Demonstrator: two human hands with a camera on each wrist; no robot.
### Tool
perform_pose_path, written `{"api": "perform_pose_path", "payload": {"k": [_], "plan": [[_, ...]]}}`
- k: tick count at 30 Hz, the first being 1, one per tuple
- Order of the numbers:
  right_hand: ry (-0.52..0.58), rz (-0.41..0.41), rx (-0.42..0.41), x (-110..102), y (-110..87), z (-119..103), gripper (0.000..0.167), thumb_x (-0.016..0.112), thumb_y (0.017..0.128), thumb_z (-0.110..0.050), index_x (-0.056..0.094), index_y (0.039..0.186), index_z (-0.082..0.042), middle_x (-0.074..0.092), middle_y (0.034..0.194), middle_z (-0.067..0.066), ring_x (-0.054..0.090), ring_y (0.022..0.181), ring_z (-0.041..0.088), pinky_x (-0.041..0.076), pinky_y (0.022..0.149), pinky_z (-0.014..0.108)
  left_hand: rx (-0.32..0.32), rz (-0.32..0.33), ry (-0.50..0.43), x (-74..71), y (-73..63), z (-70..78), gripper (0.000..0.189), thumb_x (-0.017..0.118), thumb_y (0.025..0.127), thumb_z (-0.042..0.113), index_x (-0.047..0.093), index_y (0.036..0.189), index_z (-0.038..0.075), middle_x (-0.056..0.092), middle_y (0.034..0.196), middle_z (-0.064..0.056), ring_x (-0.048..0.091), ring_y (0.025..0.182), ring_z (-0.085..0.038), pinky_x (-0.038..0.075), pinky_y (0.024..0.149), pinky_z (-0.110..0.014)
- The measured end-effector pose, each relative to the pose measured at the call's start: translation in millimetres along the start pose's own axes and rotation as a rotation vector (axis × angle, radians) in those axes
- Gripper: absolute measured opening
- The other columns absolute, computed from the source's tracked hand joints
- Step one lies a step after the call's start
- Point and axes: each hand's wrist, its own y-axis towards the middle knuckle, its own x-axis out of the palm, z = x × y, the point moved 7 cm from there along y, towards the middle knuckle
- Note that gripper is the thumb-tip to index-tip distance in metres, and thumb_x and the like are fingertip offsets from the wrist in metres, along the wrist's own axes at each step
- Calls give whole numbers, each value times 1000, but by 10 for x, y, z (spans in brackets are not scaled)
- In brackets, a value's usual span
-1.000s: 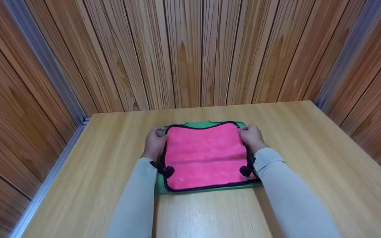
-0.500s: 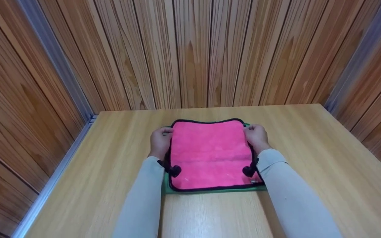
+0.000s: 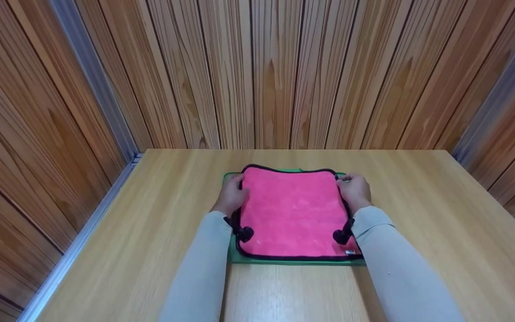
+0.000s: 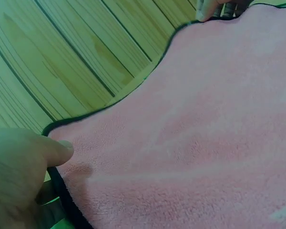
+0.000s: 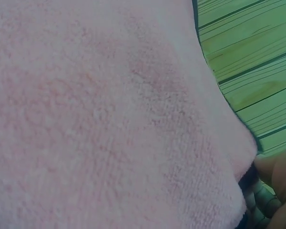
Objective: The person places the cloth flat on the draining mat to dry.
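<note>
A pink towel (image 3: 293, 210) with a black border lies spread over a green board (image 3: 297, 263), whose rim shows at the front and the back corners. The left hand (image 3: 233, 195) pinches the towel's far left edge, its thumb (image 4: 59, 151) on top of the plush. On the opposite side the right hand (image 3: 355, 191) holds the far right edge between thumb and curled fingers. In the right wrist view the cloth is bunched beside those fingers (image 5: 264, 198). Most of the board is hidden under the towel.
The wooden table (image 3: 291, 295) carries the board and towel. Wood-panelled walls (image 3: 275, 76) stand behind and at both sides, with a metal strip (image 3: 101, 80) at the left corner. Black wrist cameras (image 3: 245, 233) hang over the towel's sides.
The towel's far edge rose to cover most of the board's back, then came slightly lower, showing a green strip again. The left thumb now lies over the towel's edge. The head view has shifted.
</note>
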Motion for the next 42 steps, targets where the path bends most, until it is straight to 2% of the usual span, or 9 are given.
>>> {"api": "perform_pose_path", "payload": {"k": [3, 6, 8, 11, 21, 27, 33, 38, 42], "plan": [[-48, -24, -6, 17, -47, -18, 39, 62, 112, -22, 69, 144, -1, 62, 162, 26, 59, 149, 42, 49, 126, 54, -47, -49, 21, 41, -22, -46, 61, 56, 108, -2, 47, 168, -4, 48, 169, -27, 59, 139, -35, 57, 105, -35], [-101, -47, -19, 35, -59, -15, 41, 63, 111, -22, 67, 147, -4, 61, 163, 26, 58, 146, 42, 49, 125, 54, -96, -85, 24, 70, -46, -96, 60, 57, 109, -1, 49, 168, 0, 61, 157, -23, 65, 115, -28, 54, 87, -28], [-129, -56, -35, 41, -68, -26, 41, 63, 111, -22, 65, 148, -5, 60, 163, 26, 58, 144, 41, 49, 123, 55, -107, -93, 28, 76, -49, -114, 58, 57, 109, 0, 50, 167, 0, 68, 149, -22, 67, 107, -25, 54, 86, -26], [-163, -63, -56, 52, -71, -36, 40, 61, 113, -22, 64, 148, -5, 60, 162, 27, 59, 142, 41, 49, 122, 56, -121, -91, 40, 72, -46, -140, 59, 56, 110, 0, 47, 169, -1, 67, 152, -20, 67, 112, -23, 56, 93, -28], [-173, -133, -124, 34, -88, -32, 44, 63, 111, -19, 59, 149, 4, 63, 151, 31, 60, 126, 37, 52, 112, 49, -105, -69, 97, 51, -59, -153, 66, 55, 104, -9, 45, 169, -3, 49, 176, -20, 54, 149, -28, 53, 113, -33], [-197, -274, -131, -9, -253, -21, 59, 66, 109, -24, 47, 157, 5, 61, 138, 27, 58, 119, 33, 51, 103, 45, -147, -59, 56, 40, -174, -150, 64, 61, 106, -4, 48, 168, 4, 56, 169, -16, 58, 136, -28, 52, 98, -30], [-223, -371, -88, -110, -588, 98, 62, 67, 112, -35, 44, 161, -3, 59, 137, 23, 57, 120, 34, 49, 98, 42, -171, -105, 41, 45, -455, -153, 59, 63, 108, 6, 51, 165, 9, 53, 171, -14, 59, 129, -24, 53, 104, -34], [-235, -412, -111, -156, -881, 198, 62, 70, 112, -34, 44, 162, -8, 61, 115, 14, 58, 104, 28, 48, 83, 36, -137, -135, 70, 15, -701, -156, 48, 67, 108, 11, 59, 155, 9, 66, 141, -16, 60, 98, -19, 53, 84, -29], [-260, -427, -165, -172, -1073, 276, 63, 70, 112, -31, 43, 165, -10, 59, 104, 10, 56, 92, 24, 47, 73, 32, -113, -162, 113, -12, -883, -169, 35, 67, 109, 13, 64, 145, 10, 59, 102, -5, 54, 79, -15, 47, 71, -26]]}}
